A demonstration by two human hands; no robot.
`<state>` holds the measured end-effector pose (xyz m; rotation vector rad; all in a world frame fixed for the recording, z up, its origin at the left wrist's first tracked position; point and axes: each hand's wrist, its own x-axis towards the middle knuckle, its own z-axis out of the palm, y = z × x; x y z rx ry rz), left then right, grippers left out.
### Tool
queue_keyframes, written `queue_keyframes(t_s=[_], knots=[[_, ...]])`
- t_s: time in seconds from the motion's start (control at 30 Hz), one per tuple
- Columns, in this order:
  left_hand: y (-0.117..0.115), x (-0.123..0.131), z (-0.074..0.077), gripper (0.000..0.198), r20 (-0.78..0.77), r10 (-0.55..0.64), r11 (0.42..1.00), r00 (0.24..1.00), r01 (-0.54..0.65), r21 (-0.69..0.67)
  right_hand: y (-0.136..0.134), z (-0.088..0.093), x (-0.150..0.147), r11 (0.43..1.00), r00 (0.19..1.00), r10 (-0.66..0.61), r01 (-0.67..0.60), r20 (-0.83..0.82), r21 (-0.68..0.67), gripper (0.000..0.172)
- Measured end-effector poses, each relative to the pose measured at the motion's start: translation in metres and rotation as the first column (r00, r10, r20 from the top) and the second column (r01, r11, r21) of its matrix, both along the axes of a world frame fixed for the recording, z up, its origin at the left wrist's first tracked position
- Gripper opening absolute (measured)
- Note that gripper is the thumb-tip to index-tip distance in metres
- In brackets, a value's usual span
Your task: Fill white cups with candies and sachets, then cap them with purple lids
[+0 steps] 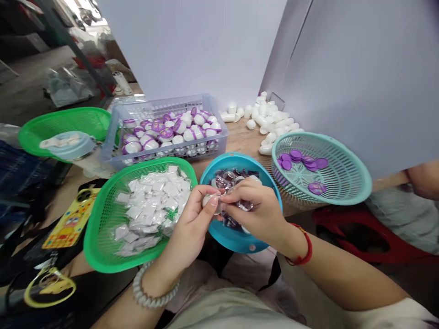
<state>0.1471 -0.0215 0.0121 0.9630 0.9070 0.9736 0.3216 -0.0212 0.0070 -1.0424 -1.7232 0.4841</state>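
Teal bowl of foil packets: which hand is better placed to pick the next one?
Probably the right hand: it sits directly over the teal bowl, while the left hand is nearer its rim, pinching a small silver item.

A sachet basket (99,256) sits left of a bowl (236,160), a crate (164,104) behind them.

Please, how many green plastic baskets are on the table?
2: one green basket at the far left, and one green basket at the front, holding white packets. Others may be hidden.
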Motion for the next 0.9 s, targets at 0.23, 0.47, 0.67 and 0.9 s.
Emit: queue_keyframes(t_s=[0.23,0.47,0.67,0.9], knots=[[0.002,0.015,-0.001,0.038,0.123,0.023,0.987,0.992,-0.003,-0.159,-0.011,0.017,0.044,0.993,0.975,0.114,-0.108,0.191,-0.046,0.02],[0.003,0.009,0.004,0.039,0.116,0.036,0.99,0.993,-0.019,-0.141,0.026,-0.009,0.236,0.765,0.607,-0.247,0.6,0.755,-0.232,0.023],[-0.002,0.016,0.006,0.032,0.158,0.05,0.986,0.986,-0.023,-0.167,0.028,-0.051,0.281,0.746,0.588,-0.085,0.573,0.804,-0.341,0.026],[-0.008,0.029,0.002,0.023,0.175,0.081,0.973,0.981,-0.04,-0.228,-0.024,0.013,0.161,0.901,0.792,-0.408,0.43,0.454,0.06,0.02]])
